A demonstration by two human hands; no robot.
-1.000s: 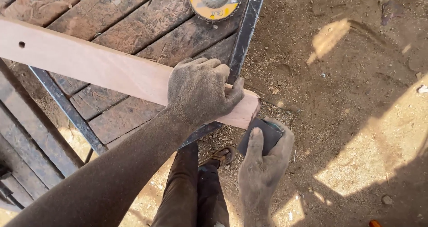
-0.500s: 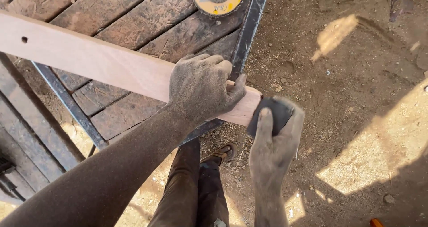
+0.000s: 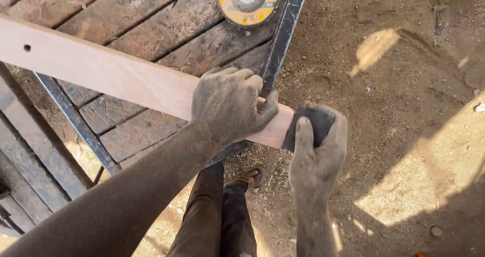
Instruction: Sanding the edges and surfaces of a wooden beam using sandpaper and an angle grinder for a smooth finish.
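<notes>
Left hand (image 3: pixel 230 105) closed over pale wooden plank (image 3: pixel 101 72), near its end, pressing it onto slatted desk (image 3: pixel 151 24). Plank end overhanging desk's dark metal edge (image 3: pixel 283 30), above dirt ground (image 3: pixel 404 110). Right hand (image 3: pixel 318 151) gripping dark sanding pad (image 3: pixel 312 123), pad touching plank's end face. Yellow grinding disc (image 3: pixel 247 2) lying flat on desk, well apart from both hands. Shoe (image 3: pixel 247 178) below, on ground

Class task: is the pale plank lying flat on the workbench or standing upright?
Flat: the plank lies broad face up across the workbench, left hand pressing it.
</notes>
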